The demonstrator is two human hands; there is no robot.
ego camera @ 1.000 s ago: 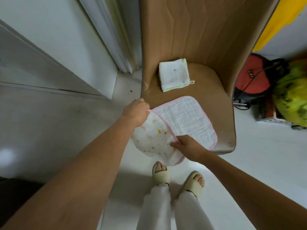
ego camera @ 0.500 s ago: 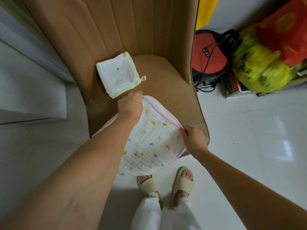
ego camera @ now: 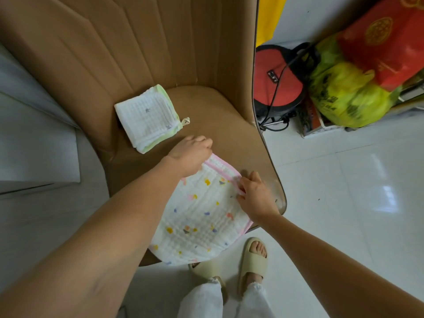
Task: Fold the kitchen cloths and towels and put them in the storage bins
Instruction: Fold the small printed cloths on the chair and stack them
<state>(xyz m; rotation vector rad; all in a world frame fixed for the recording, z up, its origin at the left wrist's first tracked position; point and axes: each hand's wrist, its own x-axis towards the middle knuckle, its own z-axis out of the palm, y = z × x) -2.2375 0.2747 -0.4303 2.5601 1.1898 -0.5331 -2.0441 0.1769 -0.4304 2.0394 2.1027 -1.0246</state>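
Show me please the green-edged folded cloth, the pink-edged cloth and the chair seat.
green-edged folded cloth (ego camera: 148, 118), head view, middle of its top face
pink-edged cloth (ego camera: 202, 216), head view, dotted middle
chair seat (ego camera: 220, 115), head view, bare part

The person is wearing no sleeves: both forearms are showing bare right down to the left hand and the right hand. Below the chair seat, nearest the camera, white trousers with frayed hems are covering the legs. Chunky, pale-yellow, open-toed slide sandals are sitting on the feet, just beside the seat's front edge, toes peeking out.
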